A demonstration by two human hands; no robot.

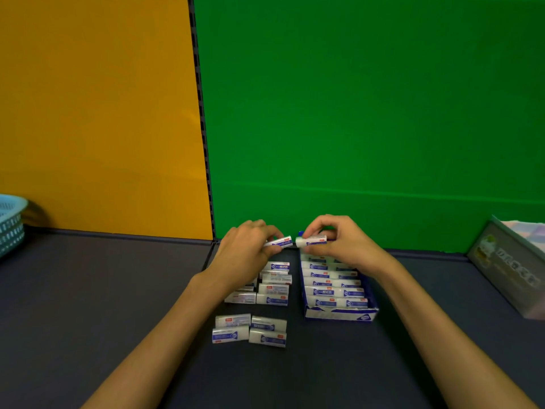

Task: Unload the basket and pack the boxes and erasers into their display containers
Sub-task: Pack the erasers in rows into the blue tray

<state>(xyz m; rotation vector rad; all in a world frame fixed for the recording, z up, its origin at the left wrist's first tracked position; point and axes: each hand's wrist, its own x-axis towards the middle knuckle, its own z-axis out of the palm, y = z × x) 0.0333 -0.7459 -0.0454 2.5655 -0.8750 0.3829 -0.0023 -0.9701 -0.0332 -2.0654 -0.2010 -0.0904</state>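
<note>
Packing erasers: one pinched in each hand above the display box's far end.

My left fingers (272,233) clamp one eraser (280,242), right fingers (312,231) another (312,241); next I seat them in the display box (339,315), then fetch loose erasers (250,330) left of it.

Two bare hands meet above a dark table (88,290). The left hand (247,249) pinches a small white and blue eraser (280,242); the right hand (336,240) pinches another eraser (312,241), the two nearly end to end. Below the right hand, a blue and white display box (339,315) holds rows of erasers. Left of the box, loose erasers (272,286) lie in a cluster, with four more (249,332) nearer. A pale blue basket (10,222) sits at the far left edge. A grey box (507,267) stands at the right. Behind are an orange wall (97,113) and a green wall (368,113).
</note>
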